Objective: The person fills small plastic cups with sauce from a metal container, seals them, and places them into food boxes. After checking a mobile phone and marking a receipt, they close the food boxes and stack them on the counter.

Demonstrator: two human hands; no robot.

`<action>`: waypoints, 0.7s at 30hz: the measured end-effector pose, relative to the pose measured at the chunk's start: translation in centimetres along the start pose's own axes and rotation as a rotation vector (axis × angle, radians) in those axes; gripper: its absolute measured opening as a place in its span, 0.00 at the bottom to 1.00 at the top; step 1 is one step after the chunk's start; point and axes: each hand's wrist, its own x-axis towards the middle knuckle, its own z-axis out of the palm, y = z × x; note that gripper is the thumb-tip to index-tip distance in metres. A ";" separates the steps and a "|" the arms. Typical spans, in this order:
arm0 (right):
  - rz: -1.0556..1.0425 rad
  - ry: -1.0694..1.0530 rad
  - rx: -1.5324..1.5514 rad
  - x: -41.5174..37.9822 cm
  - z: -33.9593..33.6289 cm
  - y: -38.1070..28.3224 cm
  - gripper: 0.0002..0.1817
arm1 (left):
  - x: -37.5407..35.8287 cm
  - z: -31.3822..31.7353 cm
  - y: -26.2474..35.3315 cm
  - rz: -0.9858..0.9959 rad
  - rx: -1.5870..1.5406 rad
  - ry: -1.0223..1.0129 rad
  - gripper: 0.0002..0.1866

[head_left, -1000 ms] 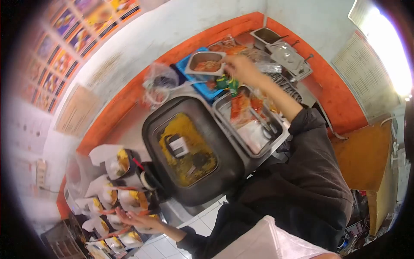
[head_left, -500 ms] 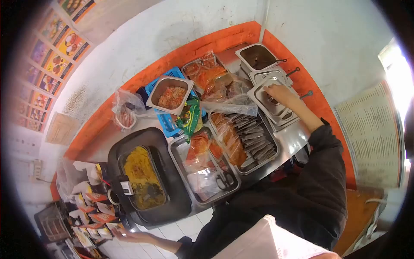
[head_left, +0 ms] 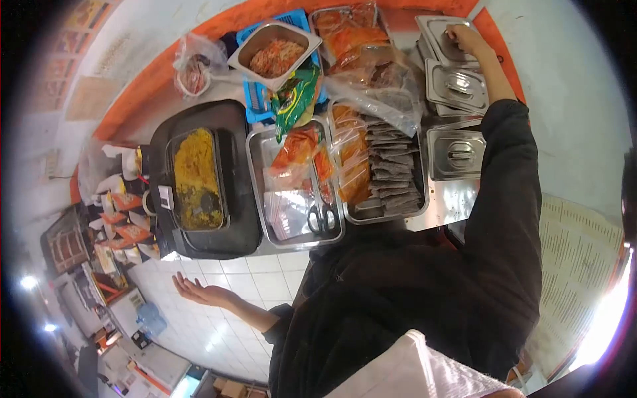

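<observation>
My right hand [head_left: 466, 40] is at the far right corner of the counter, its fingers closed round the handle of a steel pan lid [head_left: 441, 30]. That lid lies over the rearmost container. Just in front of it sits a second steel lid [head_left: 458, 86], slightly askew, and a third lid [head_left: 456, 154] covers the nearest container. Out over the tiled floor, left of my body, my left hand [head_left: 202, 292] hangs palm up with fingers spread, touching nothing.
A tray of grey folded slices [head_left: 395, 176], scissors [head_left: 321, 217] in a steel tray [head_left: 255, 179], a black tub with yellow food [head_left: 196, 166], a green packet [head_left: 292, 103] and a pan of reddish shredded food [head_left: 275, 58] crowd the counter. Paper boxes [head_left: 126, 219] stand left.
My right hand has carried the lid backward onto the rear container, which showed dark contents before. The lids beneath it are now uncovered. My view has turned, and my left hand remains open.
</observation>
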 end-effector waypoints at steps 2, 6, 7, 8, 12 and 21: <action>0.095 -0.055 0.015 0.3 1.4 0.7 0.09 | -1.4 0.6 1.0 0.058 -0.001 -0.031 0.24; 0.303 0.112 -0.152 -1.5 0.0 -4.1 0.17 | -7.6 6.1 6.5 0.247 0.045 -0.351 0.17; 0.136 0.306 -0.112 -3.1 -1.8 -7.3 0.17 | -10.0 7.3 9.0 0.139 -0.052 -0.704 0.16; 0.011 0.428 -0.021 -3.9 -4.2 -12.1 0.13 | -12.0 8.9 11.2 0.425 0.010 -0.960 0.15; -0.004 0.261 0.526 -12.4 -4.4 -24.0 0.11 | -22.4 14.3 10.5 0.847 -0.333 -1.581 0.21; 0.200 -0.188 0.539 -26.3 2.0 -33.0 0.17 | -25.4 17.7 10.0 0.872 -0.361 -1.649 0.34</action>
